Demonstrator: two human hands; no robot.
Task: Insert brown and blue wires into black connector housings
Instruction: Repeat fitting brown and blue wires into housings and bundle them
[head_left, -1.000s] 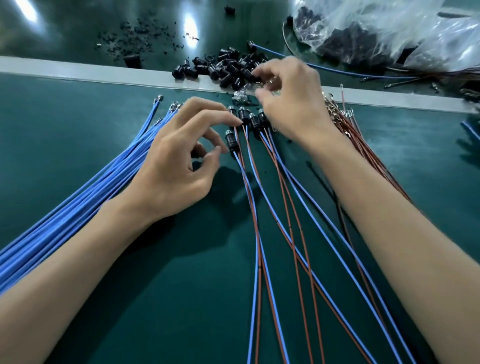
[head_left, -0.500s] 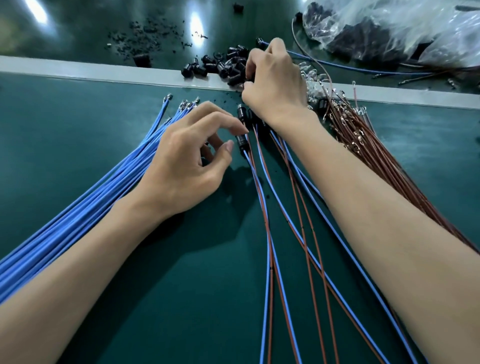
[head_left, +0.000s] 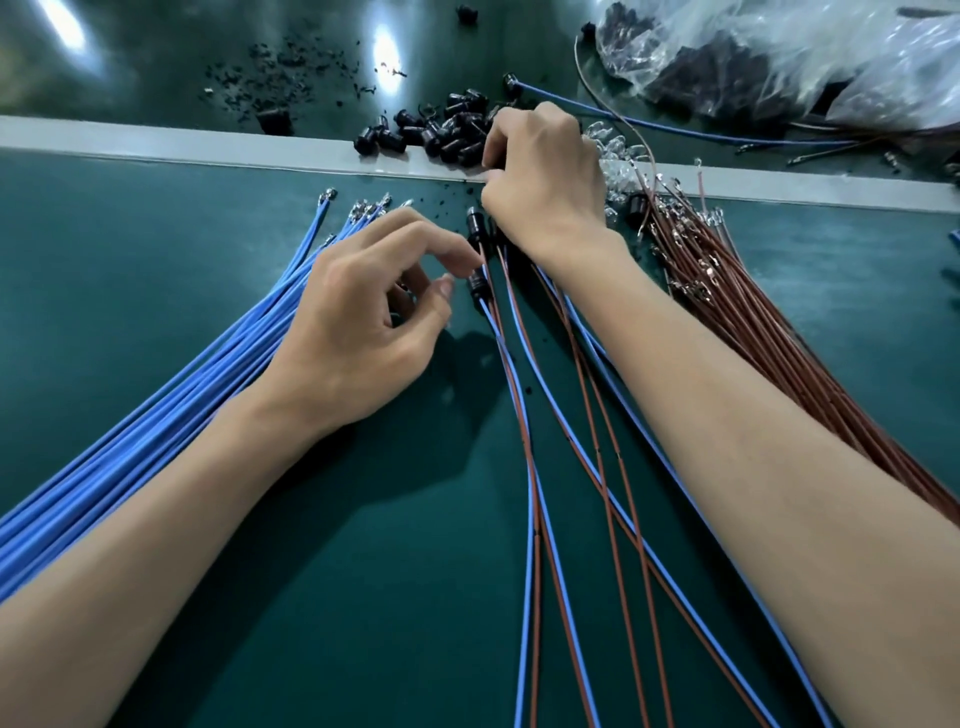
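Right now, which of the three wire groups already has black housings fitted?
The mixed blue-and-brown wires in the middle: black housings cap their far ends. The blue bundle left and brown bundle right show bare metal terminals.

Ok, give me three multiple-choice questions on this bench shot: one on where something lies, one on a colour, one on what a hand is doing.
1. Where does the blue wire bundle lie?
A. Beside and under the left hand
B. Right of the right forearm
C. Inside a plastic bag

2. What colour is the right-side bundle, past the right forearm?
A. Blue
B. Yellow
C. Brown

3. What is the right hand doing?
A. Lying flat on the mat
B. Reaching into the pile of black housings
C. Lifting a blue wire

Answers: 1 A, the blue wires fan out from the left forearm side. 2 C, those wires are reddish brown. 3 B, its fingers curl into the pile, and what they grip is hidden.
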